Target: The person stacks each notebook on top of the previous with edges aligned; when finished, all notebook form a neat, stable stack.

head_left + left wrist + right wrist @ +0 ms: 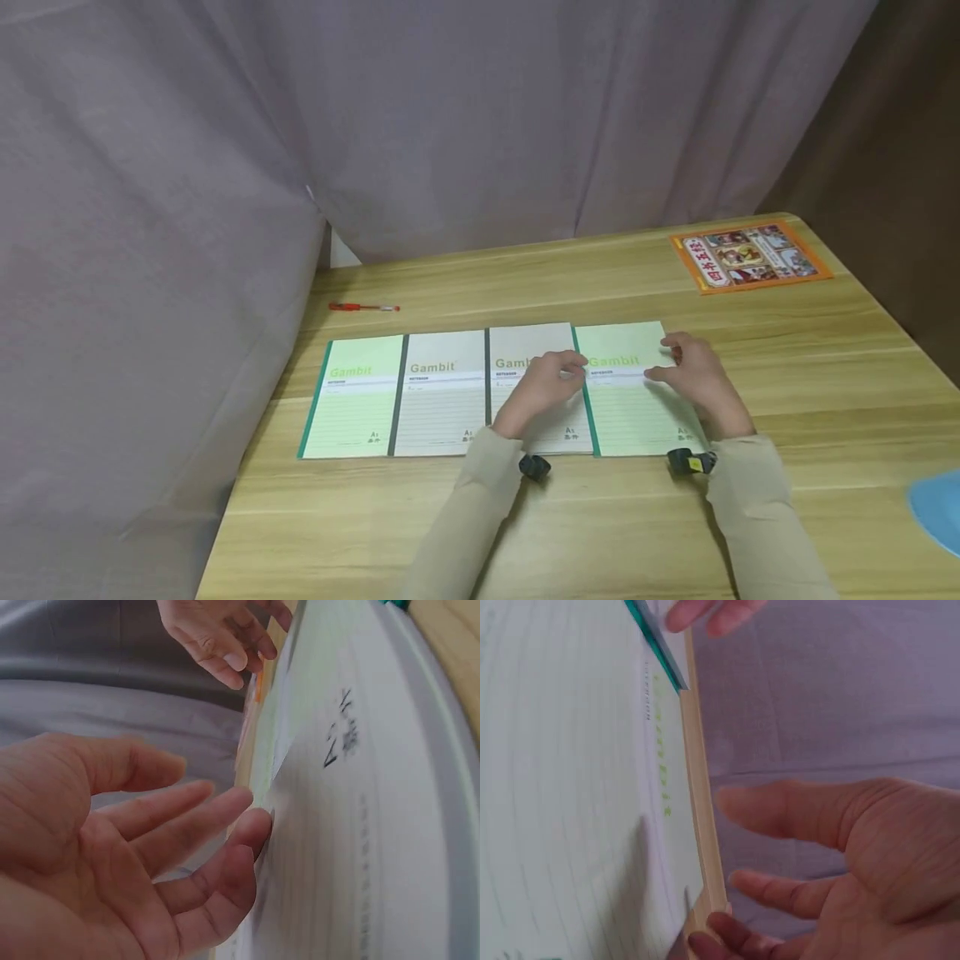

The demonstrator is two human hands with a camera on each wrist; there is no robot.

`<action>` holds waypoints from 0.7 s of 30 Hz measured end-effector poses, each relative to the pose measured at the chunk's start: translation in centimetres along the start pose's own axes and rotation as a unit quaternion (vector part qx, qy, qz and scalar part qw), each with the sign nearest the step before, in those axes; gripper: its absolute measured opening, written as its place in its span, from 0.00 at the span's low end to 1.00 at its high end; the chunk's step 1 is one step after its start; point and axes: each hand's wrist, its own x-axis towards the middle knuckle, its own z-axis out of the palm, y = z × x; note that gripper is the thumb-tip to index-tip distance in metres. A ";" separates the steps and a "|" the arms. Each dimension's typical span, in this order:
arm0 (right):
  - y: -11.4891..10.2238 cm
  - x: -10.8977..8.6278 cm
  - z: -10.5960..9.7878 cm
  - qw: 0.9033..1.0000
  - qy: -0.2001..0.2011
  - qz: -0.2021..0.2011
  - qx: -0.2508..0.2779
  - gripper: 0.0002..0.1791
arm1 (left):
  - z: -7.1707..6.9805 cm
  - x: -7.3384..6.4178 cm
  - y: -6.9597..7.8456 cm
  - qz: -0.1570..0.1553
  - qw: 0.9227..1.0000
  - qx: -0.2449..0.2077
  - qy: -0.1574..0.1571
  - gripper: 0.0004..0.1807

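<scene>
Several Gambit notebooks lie side by side in one row in the head view. From the left come a pale green notebook [360, 417], a whitish notebook [437, 412], another whitish notebook [528, 340] and a second pale green notebook [633, 421] with a green spine. My left hand [546, 383] is over the third one, fingertips near the green spine; its fingers are loosely bent and grip nothing. At the right edge of the last notebook is my right hand [701, 379], thumb and fingers spread apart. In the right wrist view its lower fingertips [724, 922] are beside that edge.
A red pen [363, 307] lies behind the row at the left. An orange picture book [750, 255] rests at the table's back right corner. Part of a blue object [937, 510] shows at the right side. Grey curtains [450, 125] hang behind the wooden table [600, 533].
</scene>
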 end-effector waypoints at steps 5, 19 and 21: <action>0.2 -0.3 -0.5 0.999 -0.005 0.035 -0.011 0.39 | 0.3 -0.2 0.2 0.008 0.999 0.016 -0.030 0.20; 0.9 -0.5 -1.2 0.993 -0.024 0.115 -0.026 0.38 | 0.6 -0.2 0.3 0.011 0.996 0.053 -0.074 0.24; 1.1 -0.4 -1.0 0.993 -0.017 0.117 -0.021 0.35 | 0.5 -0.1 0.2 0.015 0.995 0.058 -0.078 0.24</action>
